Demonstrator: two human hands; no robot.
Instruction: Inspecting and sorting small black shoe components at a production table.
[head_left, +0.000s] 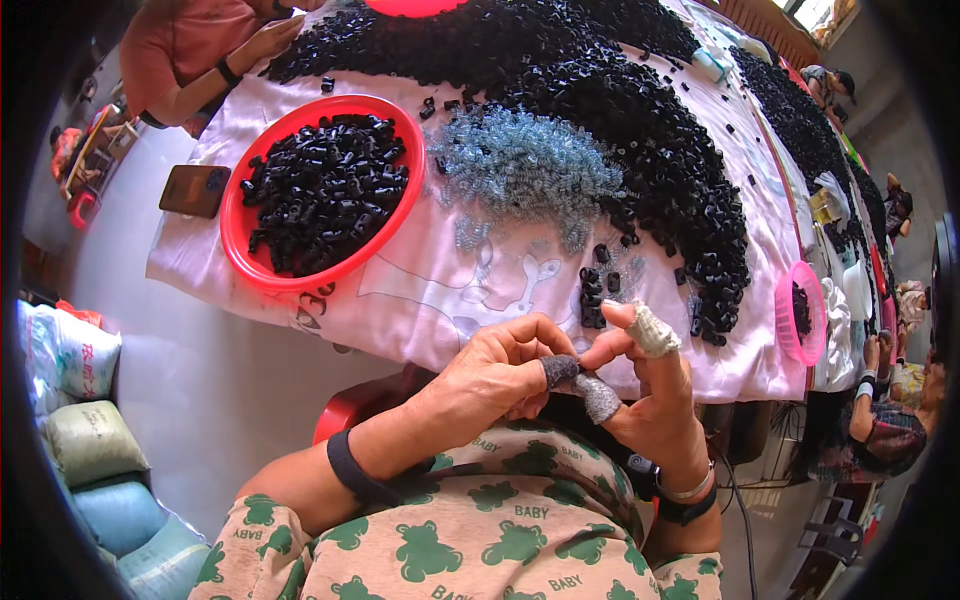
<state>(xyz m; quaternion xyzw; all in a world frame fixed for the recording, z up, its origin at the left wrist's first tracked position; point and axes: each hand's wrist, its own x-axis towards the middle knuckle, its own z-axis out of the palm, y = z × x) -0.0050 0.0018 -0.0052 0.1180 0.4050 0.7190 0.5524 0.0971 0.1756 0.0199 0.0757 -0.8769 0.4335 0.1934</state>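
Black pieces (690, 200) lie heaped on the bench (420, 330) beside clear coils (530, 165), presumably for easy reach, while the left hand (490, 375) and right hand (648, 395) meet, fingers bunched, so whether either grip is closed on anything I cannot tell.

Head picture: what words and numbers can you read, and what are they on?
I won't copy words out, but writing shows here:
Shirt with green bears: green capitals, repeated.
Pink cloth: dark letters near its front edge.
White sack: red letters.
Green sack: marks too small to read.
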